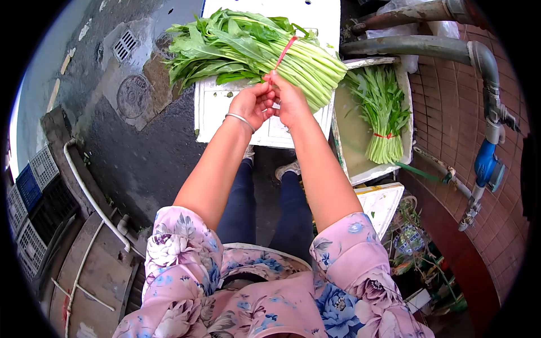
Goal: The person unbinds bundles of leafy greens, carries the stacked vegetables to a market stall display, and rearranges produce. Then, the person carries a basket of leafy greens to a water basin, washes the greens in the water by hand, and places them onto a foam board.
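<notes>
Currently, a bundle of leafy greens (248, 50) lies on a white foam board (217, 121), leaves to the left, stems to the right. A red tie (286, 50) runs around the stems. Both hands meet at the near edge of the bundle, fingers curled. Right hand (290, 102): thumb and fingers pinch the tie's near end. Left hand (251, 107): fingertips bunched against the right's; from where I stand, I cannot tell whether they grip the tie. Bracelet (240, 120) on left wrist. Right of the board: foam tub (407, 93) with murky water and a second bundle (383, 112), red band around its stems.
</notes>
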The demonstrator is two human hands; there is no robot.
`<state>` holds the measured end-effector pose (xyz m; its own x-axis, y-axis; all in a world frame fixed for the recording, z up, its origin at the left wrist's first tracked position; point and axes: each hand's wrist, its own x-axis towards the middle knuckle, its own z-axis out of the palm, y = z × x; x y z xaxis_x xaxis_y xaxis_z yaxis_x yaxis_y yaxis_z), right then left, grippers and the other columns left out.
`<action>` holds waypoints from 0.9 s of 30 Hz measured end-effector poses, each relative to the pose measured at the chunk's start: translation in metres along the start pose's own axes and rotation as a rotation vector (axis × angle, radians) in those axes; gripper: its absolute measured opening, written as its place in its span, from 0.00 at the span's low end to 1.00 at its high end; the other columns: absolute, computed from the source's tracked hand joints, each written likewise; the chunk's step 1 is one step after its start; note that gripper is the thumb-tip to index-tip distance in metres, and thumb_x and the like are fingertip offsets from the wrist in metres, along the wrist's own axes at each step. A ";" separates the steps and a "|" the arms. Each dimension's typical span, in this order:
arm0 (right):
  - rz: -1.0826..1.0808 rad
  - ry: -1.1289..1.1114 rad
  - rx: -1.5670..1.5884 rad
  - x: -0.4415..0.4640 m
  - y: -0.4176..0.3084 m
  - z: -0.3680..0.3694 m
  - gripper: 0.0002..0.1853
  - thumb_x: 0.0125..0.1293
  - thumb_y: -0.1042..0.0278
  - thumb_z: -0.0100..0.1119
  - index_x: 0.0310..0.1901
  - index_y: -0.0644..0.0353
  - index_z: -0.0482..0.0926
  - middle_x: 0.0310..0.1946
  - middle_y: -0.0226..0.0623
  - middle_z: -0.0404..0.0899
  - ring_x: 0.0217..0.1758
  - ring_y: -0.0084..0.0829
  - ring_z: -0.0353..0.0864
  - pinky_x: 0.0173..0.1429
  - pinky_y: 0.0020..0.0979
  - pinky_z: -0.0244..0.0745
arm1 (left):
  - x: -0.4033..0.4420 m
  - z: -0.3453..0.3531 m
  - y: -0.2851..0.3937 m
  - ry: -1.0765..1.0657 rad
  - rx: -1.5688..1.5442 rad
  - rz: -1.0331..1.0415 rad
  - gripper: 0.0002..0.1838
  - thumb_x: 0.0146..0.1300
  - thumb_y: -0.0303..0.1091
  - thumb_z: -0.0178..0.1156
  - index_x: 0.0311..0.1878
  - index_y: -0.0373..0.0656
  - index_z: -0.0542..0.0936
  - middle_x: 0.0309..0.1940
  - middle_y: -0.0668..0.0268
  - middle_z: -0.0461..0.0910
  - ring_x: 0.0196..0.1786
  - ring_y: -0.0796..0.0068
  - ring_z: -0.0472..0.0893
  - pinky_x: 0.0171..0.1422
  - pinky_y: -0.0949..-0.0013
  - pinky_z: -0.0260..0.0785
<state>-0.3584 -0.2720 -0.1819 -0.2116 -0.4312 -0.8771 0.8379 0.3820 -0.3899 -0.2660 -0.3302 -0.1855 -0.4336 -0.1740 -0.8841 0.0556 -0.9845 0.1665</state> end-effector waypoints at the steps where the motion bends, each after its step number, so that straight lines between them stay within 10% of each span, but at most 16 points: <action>1: -0.055 0.061 -0.117 -0.003 0.000 0.007 0.18 0.58 0.53 0.55 0.38 0.61 0.76 0.24 0.28 0.73 0.26 0.18 0.66 0.28 0.26 0.61 | -0.004 -0.001 0.003 -0.056 0.030 -0.050 0.07 0.60 0.35 0.52 0.27 0.46 0.75 0.20 0.73 0.74 0.21 0.80 0.70 0.26 0.74 0.65; 7: -0.525 0.356 -0.363 0.009 0.005 0.007 0.09 0.53 0.65 0.58 0.26 0.62 0.81 0.18 0.36 0.78 0.21 0.31 0.76 0.30 0.32 0.71 | 0.003 -0.009 0.015 -0.076 0.273 -0.139 0.16 0.55 0.47 0.57 0.39 0.46 0.74 0.29 0.68 0.75 0.29 0.77 0.71 0.35 0.67 0.69; 10: -0.736 0.489 -0.969 -0.008 -0.003 -0.001 0.07 0.51 0.66 0.56 0.27 0.60 0.81 0.22 0.46 0.77 0.26 0.45 0.77 0.34 0.39 0.71 | 0.012 0.002 0.017 0.199 0.421 0.057 0.54 0.38 0.65 0.63 0.63 0.40 0.54 0.57 0.44 0.54 0.54 0.55 0.64 0.48 0.53 0.66; 13: -0.968 0.579 -1.103 -0.005 0.000 0.002 0.08 0.51 0.65 0.56 0.28 0.59 0.81 0.22 0.45 0.77 0.26 0.45 0.77 0.34 0.38 0.71 | 0.054 0.013 0.029 0.156 0.351 -0.013 0.58 0.36 0.67 0.63 0.64 0.39 0.53 0.63 0.45 0.47 0.63 0.46 0.53 0.55 0.38 0.55; 18: -0.608 0.683 -0.769 0.019 -0.011 0.018 0.10 0.50 0.57 0.57 0.25 0.54 0.81 0.22 0.40 0.78 0.27 0.42 0.78 0.31 0.37 0.72 | 0.062 0.028 0.037 0.150 0.243 0.026 0.28 0.48 0.55 0.63 0.49 0.49 0.72 0.45 0.62 0.72 0.48 0.60 0.69 0.53 0.39 0.59; 27: -0.504 0.517 -0.242 0.008 -0.029 0.032 0.09 0.48 0.62 0.57 0.23 0.59 0.79 0.20 0.38 0.78 0.23 0.32 0.76 0.36 0.33 0.70 | 0.067 0.023 0.053 -0.001 0.196 -0.041 0.21 0.57 0.48 0.56 0.48 0.44 0.71 0.45 0.59 0.74 0.48 0.60 0.73 0.54 0.56 0.66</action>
<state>-0.3681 -0.3128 -0.1684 -0.7982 -0.1862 -0.5729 0.4563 0.4340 -0.7768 -0.3128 -0.3933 -0.2261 -0.4328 -0.1339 -0.8915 -0.1384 -0.9673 0.2125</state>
